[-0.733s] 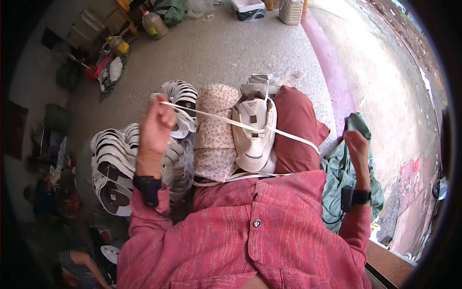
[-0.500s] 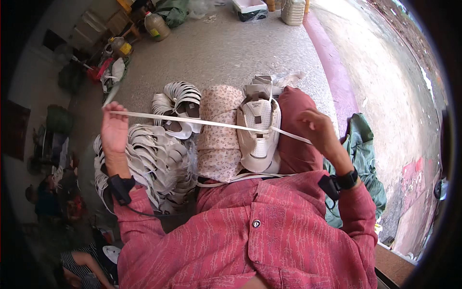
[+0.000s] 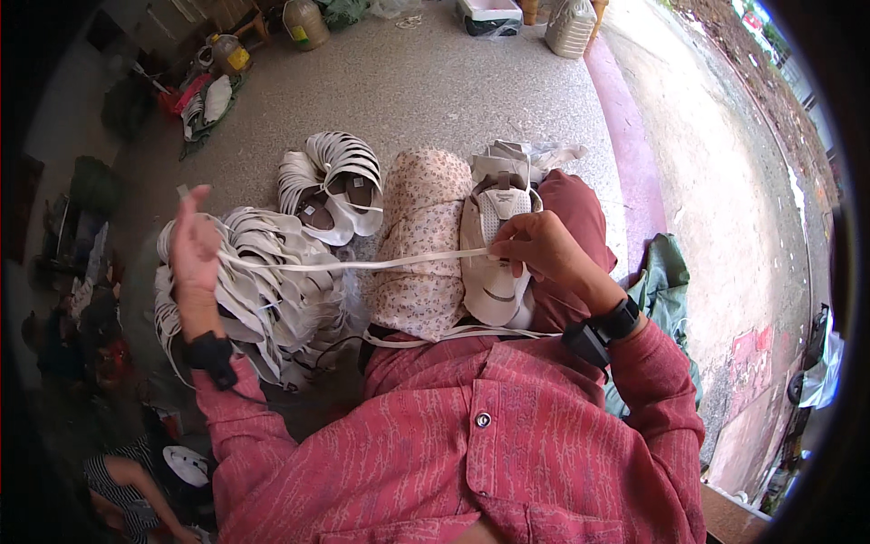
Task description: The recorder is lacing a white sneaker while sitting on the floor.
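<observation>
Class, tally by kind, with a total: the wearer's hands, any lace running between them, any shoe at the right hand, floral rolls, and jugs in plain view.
Hands: 2 (left hand, right hand)
Lace: 1
Shoe: 1
Floral roll: 1
Jugs: 3
Total: 8

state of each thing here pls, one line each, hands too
Left hand, raised, grip unclear
Right hand, pinching the white lace over the light shoe
White lace, stretched between both hands, bowed slightly
Light shoe, toe end nearest the red shirt
White shoe pieces, heaped
Floral cloth, wrinkled
Green cloth, crumpled
Translucent jug, standing
</observation>
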`<action>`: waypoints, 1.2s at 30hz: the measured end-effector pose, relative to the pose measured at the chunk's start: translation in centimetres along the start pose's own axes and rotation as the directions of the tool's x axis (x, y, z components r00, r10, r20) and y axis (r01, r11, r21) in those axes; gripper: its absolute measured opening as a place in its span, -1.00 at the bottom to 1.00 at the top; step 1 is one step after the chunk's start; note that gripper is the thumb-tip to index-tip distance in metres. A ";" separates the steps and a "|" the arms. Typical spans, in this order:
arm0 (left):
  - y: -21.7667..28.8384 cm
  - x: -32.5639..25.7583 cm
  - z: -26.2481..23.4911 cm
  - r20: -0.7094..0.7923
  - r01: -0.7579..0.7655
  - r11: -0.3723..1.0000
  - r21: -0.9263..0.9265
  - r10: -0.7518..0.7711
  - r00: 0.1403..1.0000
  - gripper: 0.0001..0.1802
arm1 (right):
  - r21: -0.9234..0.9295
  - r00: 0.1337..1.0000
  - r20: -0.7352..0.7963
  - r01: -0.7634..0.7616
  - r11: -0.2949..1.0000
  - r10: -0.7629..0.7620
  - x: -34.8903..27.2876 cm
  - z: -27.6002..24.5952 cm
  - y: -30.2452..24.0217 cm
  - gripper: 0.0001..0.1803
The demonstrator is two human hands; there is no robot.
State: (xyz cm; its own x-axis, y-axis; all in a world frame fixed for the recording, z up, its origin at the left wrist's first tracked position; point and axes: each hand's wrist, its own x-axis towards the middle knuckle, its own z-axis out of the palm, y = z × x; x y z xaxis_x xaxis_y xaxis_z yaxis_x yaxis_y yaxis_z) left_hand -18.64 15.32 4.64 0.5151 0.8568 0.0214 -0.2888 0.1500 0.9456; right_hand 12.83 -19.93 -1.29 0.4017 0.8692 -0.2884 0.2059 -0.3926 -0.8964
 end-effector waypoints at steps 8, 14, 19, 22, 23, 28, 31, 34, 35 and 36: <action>-12.8 -4.2 14.8 0.706 -0.469 0.706 0.531 -0.063 0.706 -0.72 | 0.055 0.995 -0.030 -0.089 0.995 0.091 -0.1 1.8 -0.8 -0.87; -15.8 -6.0 18.7 0.884 -0.761 0.491 0.425 -0.042 0.467 -0.76 | 0.124 0.977 -0.159 -0.120 0.985 0.139 -0.2 3.6 -0.4 -0.80; -16.3 -6.1 19.6 0.896 -0.807 0.419 0.416 -0.036 0.443 -0.76 | 0.153 0.975 -0.197 -0.078 0.985 0.107 -0.3 4.0 0.6 -0.80; -16.7 -5.8 19.9 0.892 -0.815 0.377 0.441 -0.084 0.444 -0.75 | 0.187 0.979 -0.195 -0.026 0.982 0.063 -0.3 4.3 1.2 -0.82; -16.6 -5.7 19.9 0.893 -0.817 0.368 0.445 -0.105 0.438 -0.74 | 0.171 0.976 -0.212 -0.002 0.985 0.039 -0.3 4.6 1.3 -0.82; -16.3 -5.6 20.3 0.878 -0.809 0.340 0.479 -0.204 0.434 -0.74 | 0.169 0.973 -0.231 0.042 0.985 -0.001 -0.4 5.0 1.5 -0.84; -16.4 -4.7 20.4 0.874 -0.748 0.453 0.485 -0.268 0.405 -0.73 | 0.094 0.967 -0.253 0.010 0.996 0.014 -0.5 4.9 1.2 -0.86; -15.5 -3.7 20.5 0.917 -0.811 0.430 0.396 -0.225 0.328 -0.73 | 0.200 0.980 -0.198 0.014 0.980 0.026 -0.7 4.3 0.7 -0.83; -14.2 -3.1 21.1 0.916 -0.837 0.384 0.390 -0.260 0.307 -0.75 | 0.187 0.984 -0.176 -0.006 0.982 0.040 -0.8 4.0 0.5 -0.82; -13.4 -2.6 21.4 0.910 -0.860 0.337 0.383 -0.296 0.290 -0.72 | 0.173 0.987 -0.152 -0.025 0.985 0.052 -0.9 3.9 0.4 -0.81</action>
State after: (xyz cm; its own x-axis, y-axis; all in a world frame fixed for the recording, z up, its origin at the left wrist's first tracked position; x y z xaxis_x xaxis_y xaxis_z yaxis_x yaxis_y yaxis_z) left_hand 1.19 0.53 -1.08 0.9692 -0.2452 0.0224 -0.2312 -0.8754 0.4245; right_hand 9.09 -19.67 -2.74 0.5425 0.7919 -0.2803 0.0379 -0.3564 -0.9336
